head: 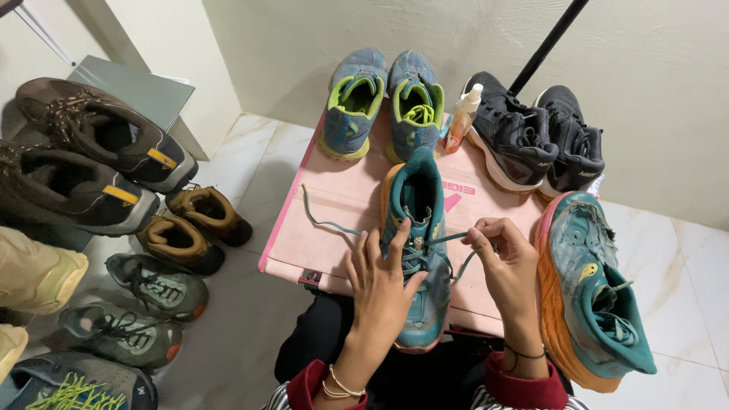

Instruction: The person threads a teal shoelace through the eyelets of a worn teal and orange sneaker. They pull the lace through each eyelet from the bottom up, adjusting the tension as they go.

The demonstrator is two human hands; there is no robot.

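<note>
— Near the lower middle of the frame, what do you have?

— I see my left hand (383, 277) lying on a teal shoe (419, 250) with an orange sole, fingers (399, 239) spread and pressing its left side and laces, not closed around anything. The shoe sits on a pink desk (334, 220), toe pointing toward the bottom of the frame.

— And the other hand?

— My right hand (505, 262) is just right of the shoe, its fingers (480, 235) pinching the teal lace (448, 238) that runs out of the eyelets. The lace's other end trails across the pink surface toward the left.

— What lies around it?

— The matching teal shoe (592, 292) lies on its side at the right edge of the desk. Along the top sit a blue pair with lime lining (383, 102), a small spray bottle (463, 118) and a black pair (535, 137). Down the left of the frame, on the floor and a step, I count dark hiking shoes (91, 159), small brown boots (194, 228) and grey-green trainers (140, 311).
</note>
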